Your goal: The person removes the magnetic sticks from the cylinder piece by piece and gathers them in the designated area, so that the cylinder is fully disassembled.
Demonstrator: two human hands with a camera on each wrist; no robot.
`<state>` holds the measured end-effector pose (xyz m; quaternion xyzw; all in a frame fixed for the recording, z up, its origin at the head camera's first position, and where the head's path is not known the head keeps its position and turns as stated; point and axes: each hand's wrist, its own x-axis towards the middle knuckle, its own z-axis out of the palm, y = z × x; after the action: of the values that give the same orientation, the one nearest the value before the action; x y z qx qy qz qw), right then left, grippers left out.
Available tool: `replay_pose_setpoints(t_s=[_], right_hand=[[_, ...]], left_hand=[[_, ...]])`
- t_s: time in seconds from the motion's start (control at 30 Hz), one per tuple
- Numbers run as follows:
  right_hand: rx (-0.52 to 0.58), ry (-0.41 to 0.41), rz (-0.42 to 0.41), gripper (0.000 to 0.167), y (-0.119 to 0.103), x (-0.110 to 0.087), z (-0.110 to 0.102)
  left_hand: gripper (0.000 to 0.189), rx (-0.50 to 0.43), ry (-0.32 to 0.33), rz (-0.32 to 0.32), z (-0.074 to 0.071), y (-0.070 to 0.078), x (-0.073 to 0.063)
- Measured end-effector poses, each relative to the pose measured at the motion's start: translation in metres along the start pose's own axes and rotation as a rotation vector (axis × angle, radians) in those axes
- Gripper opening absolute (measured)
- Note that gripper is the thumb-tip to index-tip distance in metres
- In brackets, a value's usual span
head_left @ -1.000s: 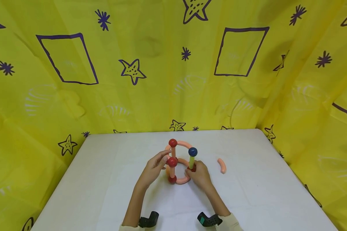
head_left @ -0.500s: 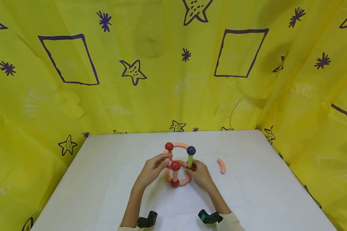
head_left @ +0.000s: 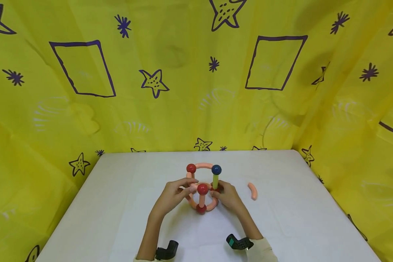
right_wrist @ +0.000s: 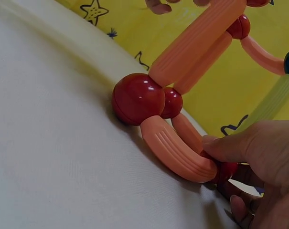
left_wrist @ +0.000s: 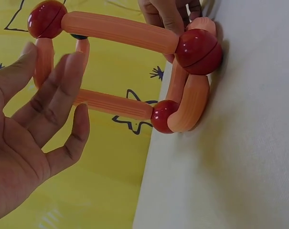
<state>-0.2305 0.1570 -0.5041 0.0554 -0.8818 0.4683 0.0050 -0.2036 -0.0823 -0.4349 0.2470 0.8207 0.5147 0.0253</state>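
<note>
Head view: L hand (head_left: 173,193) pinches upper curved rod (left_wrist: 46,55); R hand (head_left: 228,196) grips red base ball (right_wrist: 225,172). Prob. best: keep ball steady, ease rod gently, w/o twisting.

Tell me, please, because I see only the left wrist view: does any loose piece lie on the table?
Observer: Yes, one curved piece lies on the table, to the right of the right grip.
Operator: And what does the right grip hold?
Observer: It holds a lower red ball, at the foot of the yellow-green stick.
Operator: Thank you. What sits on the top end of this stick?
Observer: A blue ball.
</note>
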Motion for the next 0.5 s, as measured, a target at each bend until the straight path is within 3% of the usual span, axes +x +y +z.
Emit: replay_pose_setpoints(t_s=[0.2, 0.5], right_hand=[[0.002, -0.04, -0.014, 0.027, 0.003, 0.006, -0.001], [0.021, -0.068, -0.03, 0.028, 0.003, 0.012, 0.0]], left_hand=[[0.03, 0.085, 0.032, 0.056, 0.0, 0.005, 0.0], [0.029, 0.19, 0.191, 0.15, 0.003, 0.009, 0.0]])
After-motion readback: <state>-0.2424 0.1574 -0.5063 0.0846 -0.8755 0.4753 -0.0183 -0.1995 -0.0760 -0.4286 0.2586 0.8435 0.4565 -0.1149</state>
